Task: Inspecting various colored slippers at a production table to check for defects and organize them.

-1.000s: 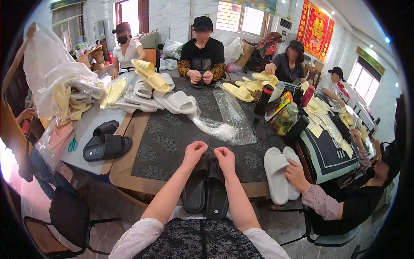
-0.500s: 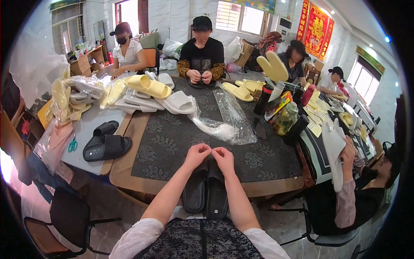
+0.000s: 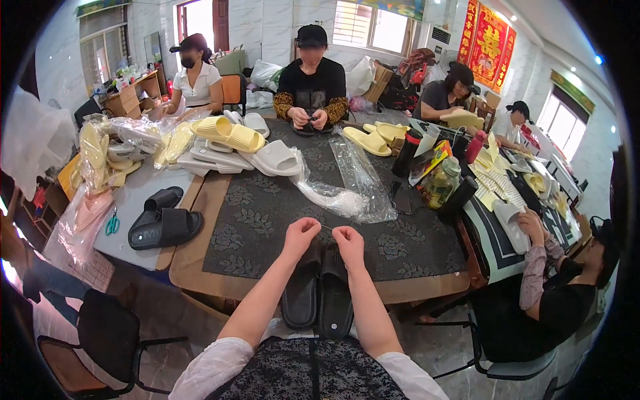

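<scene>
A thin strand [image 3: 327,228] runs between my two hands, its exact kind too fine to make out. My left hand [image 3: 301,239] pinches its left end between thumb and fingertips. The other end is pinched by my right hand [image 3: 349,247]. Under my wrists, a pair of black slide slippers lies side by side across the table's near edge: the left slipper [image 3: 300,295] and the right slipper [image 3: 335,303], which has a small white round sticker near its close end. Their far ends are partly hidden behind my hands.
Black slides [image 3: 165,228] and teal-handled scissors [image 3: 113,222] lie left. White and yellow slippers [image 3: 230,136] are heaped behind them. A clear plastic bag [image 3: 360,200] lies beyond my hands; a jar [image 3: 443,183] and bottles stand right. Several co-workers sit around; chairs [image 3: 110,330] flank me.
My hands have drawn slightly apart, and the strand now shows between them. The co-worker at right has lowered a white slipper to the table; another farther back has lowered the yellow slippers.
</scene>
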### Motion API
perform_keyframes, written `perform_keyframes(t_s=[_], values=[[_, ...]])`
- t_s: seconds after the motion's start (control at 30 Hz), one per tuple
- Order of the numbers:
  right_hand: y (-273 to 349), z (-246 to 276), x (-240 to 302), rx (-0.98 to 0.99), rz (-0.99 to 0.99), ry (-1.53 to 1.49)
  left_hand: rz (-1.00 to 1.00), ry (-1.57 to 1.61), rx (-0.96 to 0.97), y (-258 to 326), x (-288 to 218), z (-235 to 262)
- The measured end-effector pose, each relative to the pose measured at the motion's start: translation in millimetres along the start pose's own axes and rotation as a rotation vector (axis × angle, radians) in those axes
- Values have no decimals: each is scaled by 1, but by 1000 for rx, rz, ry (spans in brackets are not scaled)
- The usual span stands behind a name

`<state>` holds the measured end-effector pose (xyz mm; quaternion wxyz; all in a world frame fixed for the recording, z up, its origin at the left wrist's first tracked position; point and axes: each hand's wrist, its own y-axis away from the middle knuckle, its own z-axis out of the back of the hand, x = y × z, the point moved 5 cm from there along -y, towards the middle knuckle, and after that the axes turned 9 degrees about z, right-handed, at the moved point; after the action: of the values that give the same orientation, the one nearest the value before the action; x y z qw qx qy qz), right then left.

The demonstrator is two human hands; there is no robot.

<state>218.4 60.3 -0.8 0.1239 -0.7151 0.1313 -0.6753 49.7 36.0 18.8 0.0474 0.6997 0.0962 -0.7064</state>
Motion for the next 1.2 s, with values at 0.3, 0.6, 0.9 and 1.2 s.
perform_keyframes(t_s=[0.3, 0.6, 0.9, 1.2], values=[[1, 0, 4, 5, 2, 59, -39, 9, 25, 1, 0, -1], [0, 1, 0, 3, 2, 25, -34, -32, 23, 1, 1, -2], [1, -3, 7, 78, 18, 74, -42, -82, 43, 1, 1, -2], [2, -4, 6, 127, 38, 73, -56, -152, 83, 5, -4, -8]])
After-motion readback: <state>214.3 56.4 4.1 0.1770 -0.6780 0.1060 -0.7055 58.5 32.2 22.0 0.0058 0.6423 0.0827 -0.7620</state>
